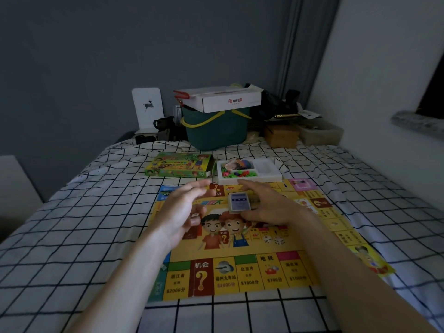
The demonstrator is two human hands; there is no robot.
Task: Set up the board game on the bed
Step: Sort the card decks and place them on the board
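Head view: board [240, 248] already unfolded flat mid-bed [72, 236]. Right hand [266, 207] grips a card deck [239, 202] over the board's centre; left hand [185, 210] hovers beside it, fingers relaxed, holding nothing. Tray [249, 170] of pieces sits at the board's far edge, lid [179, 164] to its left. Cards, pieces apparently not yet laid out.

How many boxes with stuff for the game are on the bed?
2: the colourful game box lid lies beyond the board's far-left corner, and the white tray box of pieces sits beside it, at the board's far edge.
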